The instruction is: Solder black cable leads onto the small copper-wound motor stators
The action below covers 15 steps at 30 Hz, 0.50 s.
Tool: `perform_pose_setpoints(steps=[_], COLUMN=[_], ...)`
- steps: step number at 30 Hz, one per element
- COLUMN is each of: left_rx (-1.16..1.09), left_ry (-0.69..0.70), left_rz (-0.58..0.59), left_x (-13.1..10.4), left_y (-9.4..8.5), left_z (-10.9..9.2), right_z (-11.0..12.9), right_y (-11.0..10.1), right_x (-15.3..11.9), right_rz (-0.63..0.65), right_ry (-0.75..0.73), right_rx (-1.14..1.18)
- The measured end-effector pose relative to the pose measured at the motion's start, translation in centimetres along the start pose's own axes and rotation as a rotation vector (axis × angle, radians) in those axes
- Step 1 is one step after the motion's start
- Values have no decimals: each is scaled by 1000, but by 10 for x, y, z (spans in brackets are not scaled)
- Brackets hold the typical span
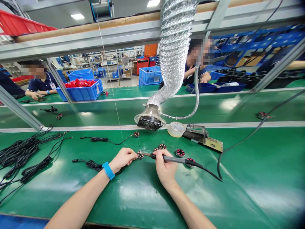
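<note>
My right hand (166, 167) is closed around the grey handle of a soldering iron (177, 159), whose tip points left and meets a small round motor stator (140, 155). Faint smoke hangs around that tip. At the stator's left edge, my left hand (124, 159), with a blue wristband (108, 170), pinches its thumb and fingers together. A thin solder wire (111, 74) comes down from a spool (102, 10) above and runs into this hand; its end between the fingertips is hidden. A coiled black cable (94, 164) passes beneath the left wrist.
More stators (180, 153) lie right of the iron, and one with a cable (136, 134) sits behind. A fume extractor hose (173, 47) hangs overhead, near a roll of tape (176, 129) and an iron stand (202, 136). Black cables (21, 156) are heaped left. Co-workers sit across the bench.
</note>
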<state>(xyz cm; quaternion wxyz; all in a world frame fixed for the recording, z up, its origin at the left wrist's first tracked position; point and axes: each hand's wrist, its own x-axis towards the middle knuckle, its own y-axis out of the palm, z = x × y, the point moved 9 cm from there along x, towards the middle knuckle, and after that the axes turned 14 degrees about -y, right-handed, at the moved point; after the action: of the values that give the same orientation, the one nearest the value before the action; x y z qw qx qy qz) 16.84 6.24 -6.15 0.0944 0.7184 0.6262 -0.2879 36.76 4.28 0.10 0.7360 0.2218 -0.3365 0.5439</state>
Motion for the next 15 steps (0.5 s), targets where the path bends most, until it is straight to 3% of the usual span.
perform_pose_setpoints(steps=[8, 15], left_rx=[-6, -10], left_ry=[0, 1], left_rz=[-1, 5], left_x=[-1, 4], left_y=[0, 0], left_z=[2, 4], right_z=[-6, -6], right_y=[0, 17], right_x=[-2, -4], right_rz=[9, 151], right_ry=[38, 59], right_rx=[-20, -13])
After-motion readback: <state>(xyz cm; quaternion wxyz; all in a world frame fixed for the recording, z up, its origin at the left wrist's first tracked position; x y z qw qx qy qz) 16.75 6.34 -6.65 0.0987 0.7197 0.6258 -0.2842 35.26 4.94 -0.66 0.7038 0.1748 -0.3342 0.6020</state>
